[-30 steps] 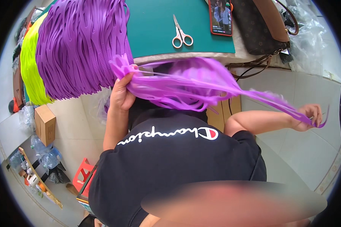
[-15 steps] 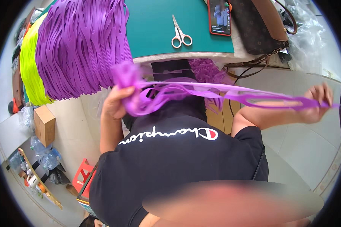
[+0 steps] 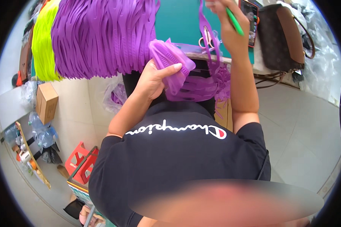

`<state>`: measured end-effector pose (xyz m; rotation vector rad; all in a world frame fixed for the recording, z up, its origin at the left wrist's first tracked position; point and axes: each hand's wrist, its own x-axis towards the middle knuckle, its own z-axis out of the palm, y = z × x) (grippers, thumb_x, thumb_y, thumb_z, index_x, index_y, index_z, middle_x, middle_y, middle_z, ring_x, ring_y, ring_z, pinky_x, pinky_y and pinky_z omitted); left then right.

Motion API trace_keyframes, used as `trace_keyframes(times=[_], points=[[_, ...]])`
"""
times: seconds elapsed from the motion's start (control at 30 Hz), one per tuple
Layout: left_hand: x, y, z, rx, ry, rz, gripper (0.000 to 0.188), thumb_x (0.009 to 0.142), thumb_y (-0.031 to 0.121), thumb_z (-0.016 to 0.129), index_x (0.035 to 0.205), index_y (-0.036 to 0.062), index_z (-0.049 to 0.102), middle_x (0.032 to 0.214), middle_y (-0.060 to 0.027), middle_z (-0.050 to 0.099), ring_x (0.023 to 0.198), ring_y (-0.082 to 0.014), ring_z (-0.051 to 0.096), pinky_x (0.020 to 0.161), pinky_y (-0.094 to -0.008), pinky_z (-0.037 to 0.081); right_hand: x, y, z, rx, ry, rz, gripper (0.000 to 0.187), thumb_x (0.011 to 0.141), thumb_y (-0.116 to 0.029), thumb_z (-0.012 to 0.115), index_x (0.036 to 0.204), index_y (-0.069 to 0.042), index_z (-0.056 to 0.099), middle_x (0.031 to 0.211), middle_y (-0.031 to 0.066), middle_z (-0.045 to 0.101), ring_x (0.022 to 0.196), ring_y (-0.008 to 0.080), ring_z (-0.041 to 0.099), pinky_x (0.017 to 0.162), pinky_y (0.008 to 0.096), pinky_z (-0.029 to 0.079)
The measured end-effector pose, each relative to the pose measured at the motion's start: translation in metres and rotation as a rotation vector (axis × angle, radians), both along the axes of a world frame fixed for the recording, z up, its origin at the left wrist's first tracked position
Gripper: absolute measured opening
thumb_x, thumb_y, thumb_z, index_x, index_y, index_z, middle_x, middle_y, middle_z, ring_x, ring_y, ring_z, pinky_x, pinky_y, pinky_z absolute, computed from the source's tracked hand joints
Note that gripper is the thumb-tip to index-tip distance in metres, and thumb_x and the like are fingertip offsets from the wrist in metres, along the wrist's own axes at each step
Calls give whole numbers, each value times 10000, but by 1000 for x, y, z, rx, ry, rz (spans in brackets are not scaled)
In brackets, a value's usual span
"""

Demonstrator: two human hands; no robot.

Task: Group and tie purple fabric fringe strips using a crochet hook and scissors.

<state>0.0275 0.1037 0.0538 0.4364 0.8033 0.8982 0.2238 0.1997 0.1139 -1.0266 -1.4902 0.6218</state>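
Note:
My left hand (image 3: 155, 77) is closed around a folded bundle of purple rubbery straps (image 3: 170, 62), thumb on top, over the table's near edge. Loops of the straps hang to the right, above my lap. My right hand (image 3: 233, 26) is raised over the right side of the table with a slim green tool (image 3: 235, 21) in its grip; what its tip looks like is hidden. One slotted purple strap (image 3: 206, 22) runs from near those fingers down to the loops. Behind it lie scissors (image 3: 205, 42), partly covered. A large pile of purple straps (image 3: 106, 38) lies left of the bundle.
Yellow-green straps (image 3: 43, 45) lie at the far left on the green mat (image 3: 178, 22). A phone (image 3: 251, 22) and a brown handbag (image 3: 282, 38) are at right. More purple straps (image 3: 223, 81) hang below the table edge. A cardboard box (image 3: 46, 102) and red stool (image 3: 79, 162) stand lower left.
My right hand has swung from the far right up over the table, and a green tool now shows in it. My left hand has moved right and up with the bundle. The view has shifted.

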Motion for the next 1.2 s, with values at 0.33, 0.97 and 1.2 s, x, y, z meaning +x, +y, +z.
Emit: trace_keyframes(times=[0.33, 0.97, 1.2], points=[[18, 8, 7, 78, 19, 151, 235, 842, 42, 701, 1045, 4, 588, 968, -71, 653, 872, -155, 646, 782, -292, 530, -12, -104, -52, -377, 372, 163, 157, 989, -119, 504, 966, 18, 577, 859, 76, 610, 779, 125, 581, 730, 253, 465], [2, 2, 14, 72, 46, -65, 336, 799, 39, 744, 1095, -10, 592, 951, -68, 663, 864, -152, 646, 791, -291, 525, 13, -64, -62, 222, -293, -191, 48, 919, -16, 591, 898, 3, 629, 842, 85, 666, 788, 169, 643, 708, 300, 520], [-18, 0, 22, 109, -99, -496, 381, 713, -8, 774, 1068, -12, 634, 931, -86, 679, 838, -171, 654, 813, -309, 522, 54, 20, -42, 170, 258, -224, 151, 963, -167, 578, 929, -22, 603, 794, 39, 613, 718, 105, 581, 669, 231, 475]])
